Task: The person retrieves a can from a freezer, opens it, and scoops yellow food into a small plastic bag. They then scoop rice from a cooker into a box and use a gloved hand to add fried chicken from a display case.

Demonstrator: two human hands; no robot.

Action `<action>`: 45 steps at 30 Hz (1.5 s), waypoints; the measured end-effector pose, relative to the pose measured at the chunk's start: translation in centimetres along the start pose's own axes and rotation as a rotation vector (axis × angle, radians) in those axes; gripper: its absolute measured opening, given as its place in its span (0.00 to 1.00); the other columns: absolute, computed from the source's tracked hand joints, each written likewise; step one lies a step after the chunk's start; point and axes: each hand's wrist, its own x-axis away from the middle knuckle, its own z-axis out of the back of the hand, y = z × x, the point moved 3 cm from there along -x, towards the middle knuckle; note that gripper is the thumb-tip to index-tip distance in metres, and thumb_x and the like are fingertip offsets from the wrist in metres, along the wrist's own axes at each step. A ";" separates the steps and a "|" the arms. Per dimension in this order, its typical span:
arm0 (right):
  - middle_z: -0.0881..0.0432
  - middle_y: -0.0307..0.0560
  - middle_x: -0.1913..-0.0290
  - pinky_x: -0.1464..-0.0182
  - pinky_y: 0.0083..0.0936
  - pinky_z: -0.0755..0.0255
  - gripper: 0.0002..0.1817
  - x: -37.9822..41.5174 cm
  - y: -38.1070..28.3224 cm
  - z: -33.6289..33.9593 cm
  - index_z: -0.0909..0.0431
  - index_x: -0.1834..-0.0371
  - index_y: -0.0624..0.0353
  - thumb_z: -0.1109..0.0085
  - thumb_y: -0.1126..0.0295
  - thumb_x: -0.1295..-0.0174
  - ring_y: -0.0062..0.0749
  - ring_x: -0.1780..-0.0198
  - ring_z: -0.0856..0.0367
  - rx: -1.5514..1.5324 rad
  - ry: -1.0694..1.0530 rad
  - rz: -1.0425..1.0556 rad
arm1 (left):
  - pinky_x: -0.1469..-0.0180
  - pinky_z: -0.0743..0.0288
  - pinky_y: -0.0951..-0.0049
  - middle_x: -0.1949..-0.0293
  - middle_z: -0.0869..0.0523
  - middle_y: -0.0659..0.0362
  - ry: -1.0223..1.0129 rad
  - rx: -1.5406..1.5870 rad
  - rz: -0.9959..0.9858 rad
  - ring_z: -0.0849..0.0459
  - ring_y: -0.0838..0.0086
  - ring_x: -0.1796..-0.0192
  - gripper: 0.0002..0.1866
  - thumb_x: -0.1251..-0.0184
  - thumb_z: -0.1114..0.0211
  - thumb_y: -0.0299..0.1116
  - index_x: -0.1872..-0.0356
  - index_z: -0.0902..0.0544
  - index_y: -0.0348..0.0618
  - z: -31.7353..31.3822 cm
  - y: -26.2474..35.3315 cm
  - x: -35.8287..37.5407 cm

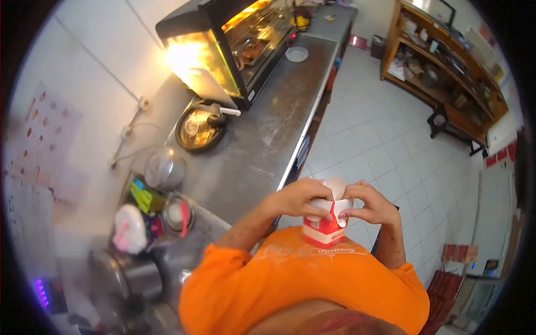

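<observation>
A small red and white cardboard food box [324, 233] is held up in front of my orange shirt. Its white top flaps [336, 192] stand partly raised. My left hand [304, 198] grips the flaps from the left side, fingers bent over the edge. On the other side my right hand [371, 205] pinches a flap between thumb and fingers. Both hands are closed on the same box near its top. What is inside the box cannot be seen.
A steel counter [251, 151] runs along the left wall, bearing a lit food warmer [245, 50], a round pan [198, 128], a white plate [296, 54] and several pots [134, 273]. Wooden shelves [441, 67] stand at the right across the tiled floor [368, 123].
</observation>
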 end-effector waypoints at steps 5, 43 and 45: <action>0.31 0.43 0.74 0.58 0.29 0.46 0.14 -3.9 1.2 3.4 0.28 0.70 0.58 0.38 0.60 0.44 0.35 0.68 0.32 0.385 -0.008 0.177 | 0.72 0.32 0.65 0.79 0.24 0.49 0.298 -0.304 0.252 0.23 0.54 0.75 0.10 0.39 0.43 0.35 0.75 0.23 0.39 0.4 -1.4 -3.6; 0.17 0.40 0.67 0.59 0.20 0.28 0.17 -17.4 8.3 18.5 0.19 0.54 0.63 0.34 0.73 0.50 0.23 0.63 0.21 -0.107 -0.276 0.212 | 0.64 0.39 0.71 0.83 0.24 0.62 0.152 -0.546 0.239 0.26 0.71 0.74 0.11 0.47 0.34 0.40 0.83 0.19 0.47 4.9 -1.7 -13.4; 0.17 0.41 0.72 0.61 0.21 0.27 0.13 -17.4 7.7 18.7 0.18 0.58 0.65 0.36 0.72 0.48 0.24 0.68 0.21 -0.056 -0.304 0.291 | 0.63 0.39 0.71 0.83 0.24 0.63 0.116 -0.594 0.259 0.25 0.71 0.73 0.11 0.47 0.35 0.41 0.82 0.19 0.48 4.2 -1.5 -14.0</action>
